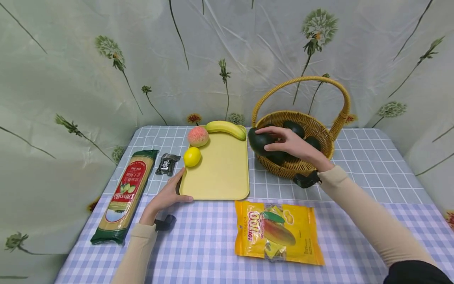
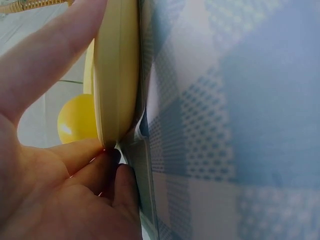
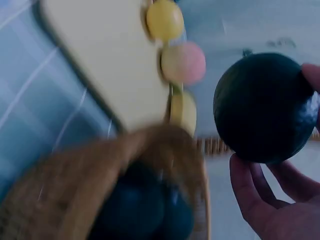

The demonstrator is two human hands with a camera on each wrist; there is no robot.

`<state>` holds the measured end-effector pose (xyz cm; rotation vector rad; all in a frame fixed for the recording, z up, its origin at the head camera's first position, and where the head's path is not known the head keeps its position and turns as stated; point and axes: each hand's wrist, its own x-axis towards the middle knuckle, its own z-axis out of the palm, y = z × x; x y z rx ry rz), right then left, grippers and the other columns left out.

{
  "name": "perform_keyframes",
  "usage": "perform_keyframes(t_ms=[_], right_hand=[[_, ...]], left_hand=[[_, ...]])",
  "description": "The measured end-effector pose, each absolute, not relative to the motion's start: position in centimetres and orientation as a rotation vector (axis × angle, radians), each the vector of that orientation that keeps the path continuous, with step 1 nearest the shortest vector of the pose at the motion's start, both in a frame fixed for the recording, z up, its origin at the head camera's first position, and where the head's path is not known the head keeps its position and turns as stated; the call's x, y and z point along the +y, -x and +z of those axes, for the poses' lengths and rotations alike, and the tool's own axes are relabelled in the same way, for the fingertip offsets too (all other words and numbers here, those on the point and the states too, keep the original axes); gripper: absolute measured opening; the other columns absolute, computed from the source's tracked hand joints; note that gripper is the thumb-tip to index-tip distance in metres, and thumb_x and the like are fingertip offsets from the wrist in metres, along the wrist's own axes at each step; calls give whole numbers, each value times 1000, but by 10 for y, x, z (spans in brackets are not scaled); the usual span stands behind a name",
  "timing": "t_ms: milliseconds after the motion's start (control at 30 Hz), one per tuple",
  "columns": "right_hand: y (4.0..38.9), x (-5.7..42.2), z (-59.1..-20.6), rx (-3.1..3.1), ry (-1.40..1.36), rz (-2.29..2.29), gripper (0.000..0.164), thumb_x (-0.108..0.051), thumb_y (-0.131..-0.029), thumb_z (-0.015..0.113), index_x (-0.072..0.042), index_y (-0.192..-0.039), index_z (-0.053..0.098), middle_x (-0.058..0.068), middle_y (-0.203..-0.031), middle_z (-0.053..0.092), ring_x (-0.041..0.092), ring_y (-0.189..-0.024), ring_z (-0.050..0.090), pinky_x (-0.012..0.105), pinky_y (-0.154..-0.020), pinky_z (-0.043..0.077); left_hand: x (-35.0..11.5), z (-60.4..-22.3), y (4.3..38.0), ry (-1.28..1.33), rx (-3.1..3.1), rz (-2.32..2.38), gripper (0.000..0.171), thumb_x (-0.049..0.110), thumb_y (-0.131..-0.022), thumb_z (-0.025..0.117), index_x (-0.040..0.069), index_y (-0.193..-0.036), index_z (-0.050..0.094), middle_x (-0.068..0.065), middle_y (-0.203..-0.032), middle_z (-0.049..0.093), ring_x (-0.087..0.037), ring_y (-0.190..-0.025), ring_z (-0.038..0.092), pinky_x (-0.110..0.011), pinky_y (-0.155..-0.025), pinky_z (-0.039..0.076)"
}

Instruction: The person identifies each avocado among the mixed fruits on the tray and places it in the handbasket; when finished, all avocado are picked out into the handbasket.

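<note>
My right hand holds a dark green avocado over the left rim of the wicker basket. Fingers and thumb pinch its rounded sides, as the right wrist view shows. Inside the basket lie several more avocados. At the near left corner of the yellow tray, my left hand is spread, its fingertips touching the tray's edge and its thumb along the front side. On the tray are a lemon, a pink peach and a banana, along its left and far edges.
A pack of spaghetti lies at the left of the table, beside a small black wrapped packet. In front of the tray and basket lies a yellow mango candy bag. The basket's tall handle arches above it. A floral curtain hangs behind.
</note>
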<state>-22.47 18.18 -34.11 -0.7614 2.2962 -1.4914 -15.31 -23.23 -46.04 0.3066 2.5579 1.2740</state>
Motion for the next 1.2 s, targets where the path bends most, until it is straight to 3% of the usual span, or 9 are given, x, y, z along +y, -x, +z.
perform_keyframes(t_ms=[133, 367, 600, 833, 1033, 1133, 1200], right_hand=[[221, 219, -344, 2394, 643, -1483, 46, -17, -92, 64, -11, -136, 52, 9, -138, 46, 27, -115, 48, 29, -88, 45], [214, 265, -354, 2476, 453, -1473, 48, -16, -93, 62, -10, -139, 48, 5, -145, 41, 24, -129, 38, 31, -97, 38], [210, 290, -361, 2465, 446, -1433, 50, -15, -92, 62, -8, -140, 47, 9, -144, 41, 21, -126, 39, 17, -88, 42], [212, 298, -365, 2442, 552, -1288, 49, -15, -90, 65, -9, -137, 52, 12, -141, 45, 16, -118, 45, 22, -90, 42], [215, 292, -372, 2366, 663, -1205, 42, -6, -89, 63, -5, -131, 58, 15, -142, 47, 30, -131, 35, 34, -97, 38], [215, 287, -374, 2376, 662, -1178, 40, 0, -88, 60, -4, -127, 60, 16, -138, 51, 33, -129, 37, 39, -96, 40], [216, 285, -376, 2406, 665, -1150, 39, 4, -86, 57, -1, -125, 62, 18, -135, 53, 33, -124, 41, 36, -91, 41]], left_hand=[[-233, -459, 153, -311, 2561, 1269, 113, 26, -72, 84, -1, -152, 8, -24, -156, 10, -43, -140, 10, -61, -110, 9], [-235, -458, 154, -349, 2579, 1241, 112, 23, -73, 84, -2, -152, 8, -25, -156, 10, -45, -138, 11, -63, -108, 10], [-235, -459, 153, -314, 2567, 1243, 113, 26, -73, 84, -1, -152, 8, -23, -156, 9, -44, -139, 10, -62, -109, 8], [-234, -460, 154, -324, 2563, 1255, 112, 24, -73, 84, -1, -152, 8, -24, -156, 10, -44, -139, 10, -62, -109, 8], [-232, -460, 152, -351, 2573, 1277, 115, 33, -72, 83, -1, -152, 9, -25, -156, 11, -46, -138, 11, -64, -107, 9], [-232, -461, 153, -364, 2577, 1276, 115, 36, -72, 82, -1, -152, 8, -26, -155, 11, -47, -137, 11, -65, -107, 9], [-233, -462, 153, -351, 2573, 1278, 115, 35, -72, 82, -1, -152, 8, -25, -155, 11, -46, -138, 12, -64, -107, 9]])
